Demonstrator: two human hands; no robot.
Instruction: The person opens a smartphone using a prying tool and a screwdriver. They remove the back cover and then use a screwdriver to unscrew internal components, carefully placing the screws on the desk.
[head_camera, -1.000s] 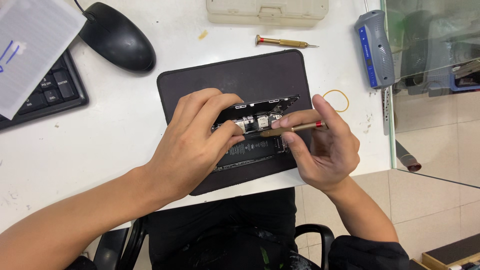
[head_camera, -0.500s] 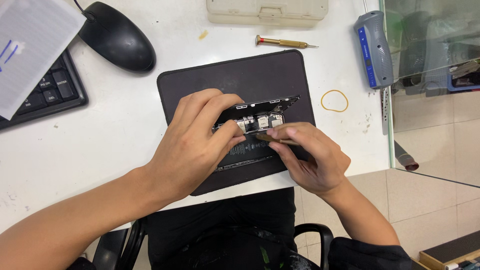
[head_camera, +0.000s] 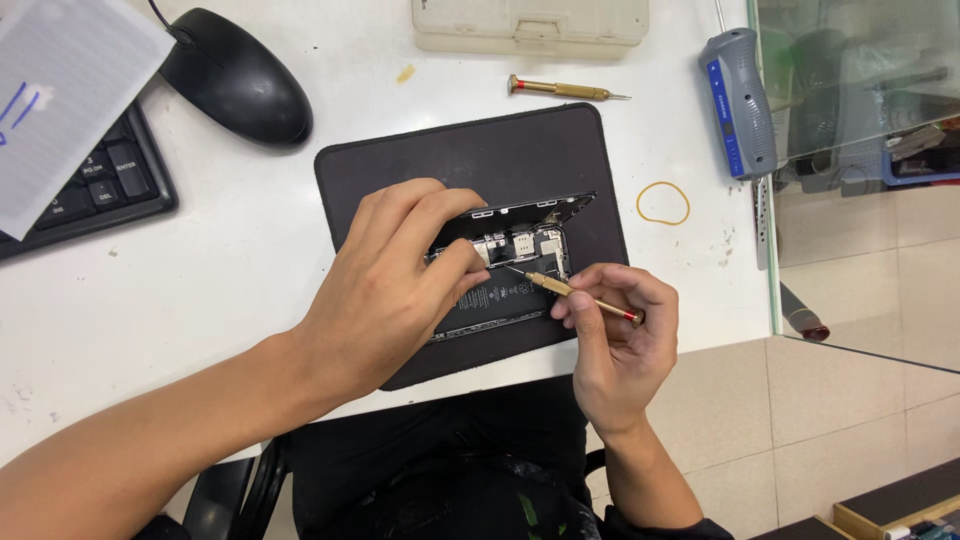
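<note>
One opened phone lay on one dark mat at the centre of the white surface. The left hand pressed down on the phone, fingers bent over its left half, closing on nothing. The right hand, at four o'clock from the phone, had its grip closed on one brass screwdriver, tip touching the phone's innards. A second brass screwdriver lay at twelve o'clock, one rubber band at two, one grey tool beyond it, one black mouse at ten, and one keyboard at nine.
</note>
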